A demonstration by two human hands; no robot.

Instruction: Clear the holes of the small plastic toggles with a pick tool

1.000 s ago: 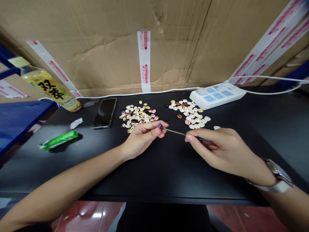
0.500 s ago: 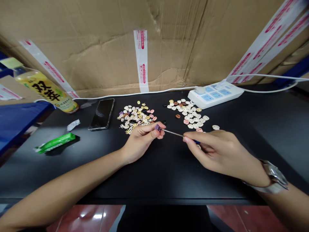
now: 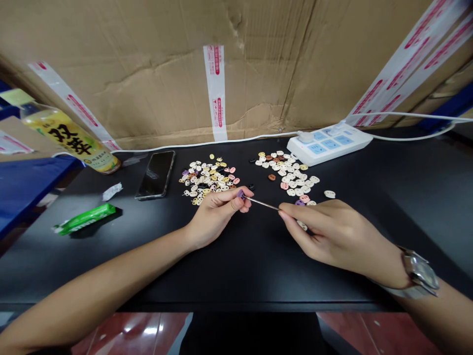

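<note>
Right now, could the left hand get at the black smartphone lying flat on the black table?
Probably yes: bare black tabletop lies between the left hand and the black smartphone, nothing blocking. But its grip is pinched on a small purple piece, met by the thin metal pick in the right hand.

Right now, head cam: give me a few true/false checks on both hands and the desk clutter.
1. The left hand pinches a small purple piece. True.
2. The right hand holds a thin metal pin aimed at that piece. True.
3. The black phone lies right of the white power strip. False: it lies well to its left.
4. The green wrapped pack stands upright. False: it lies flat on the black table.
</note>
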